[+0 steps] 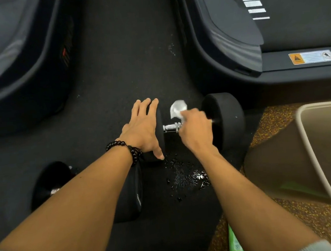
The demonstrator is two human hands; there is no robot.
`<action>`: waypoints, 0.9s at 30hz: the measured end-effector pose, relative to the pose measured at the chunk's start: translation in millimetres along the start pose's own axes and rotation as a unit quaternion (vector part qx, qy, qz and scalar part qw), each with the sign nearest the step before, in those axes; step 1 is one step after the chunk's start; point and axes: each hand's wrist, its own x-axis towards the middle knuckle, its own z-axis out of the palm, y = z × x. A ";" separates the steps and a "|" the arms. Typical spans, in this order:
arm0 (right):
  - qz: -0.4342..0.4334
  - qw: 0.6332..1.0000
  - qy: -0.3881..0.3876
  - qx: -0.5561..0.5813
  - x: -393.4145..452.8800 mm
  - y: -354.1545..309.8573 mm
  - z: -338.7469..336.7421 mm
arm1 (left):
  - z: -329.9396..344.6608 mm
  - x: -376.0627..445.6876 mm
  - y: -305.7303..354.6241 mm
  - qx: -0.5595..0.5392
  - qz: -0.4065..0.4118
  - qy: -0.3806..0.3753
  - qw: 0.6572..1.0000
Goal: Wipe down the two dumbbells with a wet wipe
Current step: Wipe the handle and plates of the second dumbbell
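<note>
Dumbbell lies on the black floor between two treadmills; my left hand lies flat, fingers spread, steadying its near weight, right hand clenched around the wet wipe on the chrome handle. Best to hold the weight still while wiping. Second dumbbell waits under my left forearm.

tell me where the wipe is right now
The wipe is bunched in the right hand, over the chrome handle of the far dumbbell, right of the left hand.

My left hand is bracing the far dumbbell; my right hand is gripping its handle, pinching a wet wipe.
</note>
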 end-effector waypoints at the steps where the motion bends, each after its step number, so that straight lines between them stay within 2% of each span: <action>1: -0.014 0.997 -0.071 -0.041 5.7 -1.8 4.7 | 0.7 -0.7 -0.2 0.001 0.000 0.001 1.000; 2: -0.031 0.990 -0.131 -0.047 9.2 -6.1 7.9 | 1.1 -0.6 -0.5 0.001 0.000 0.002 1.000; 4: -0.079 0.980 -0.180 -0.029 9.5 -16.8 11.2 | 1.9 -0.9 -1.2 0.000 0.000 0.002 1.000; 8: -0.153 0.973 -0.157 -0.069 5.6 -6.9 -0.8 | 1.6 -2.9 -0.2 0.002 0.001 0.002 1.000; 13: -0.068 0.973 -0.212 -0.059 24.1 -0.7 -6.8 | 0.4 -3.4 1.5 -0.001 -0.001 -0.001 1.000; 18: -0.163 0.969 -0.166 -0.081 -5.2 -10.6 2.3 | 1.3 -3.6 0.3 -0.002 0.003 0.000 1.000; 23: -0.099 0.975 -0.173 -0.093 13.2 9.5 -4.1 | 2.0 -4.2 1.4 0.000 0.001 0.000 1.000; 25: -0.115 0.974 -0.179 -0.077 9.8 -7.0 2.6 | 1.6 -3.9 1.1 0.000 -0.001 -0.002 1.000; 27: -0.168 0.969 -0.164 -0.079 -3.4 -13.7 6.2 | 1.6 -3.2 -0.2 0.000 0.000 0.000 1.000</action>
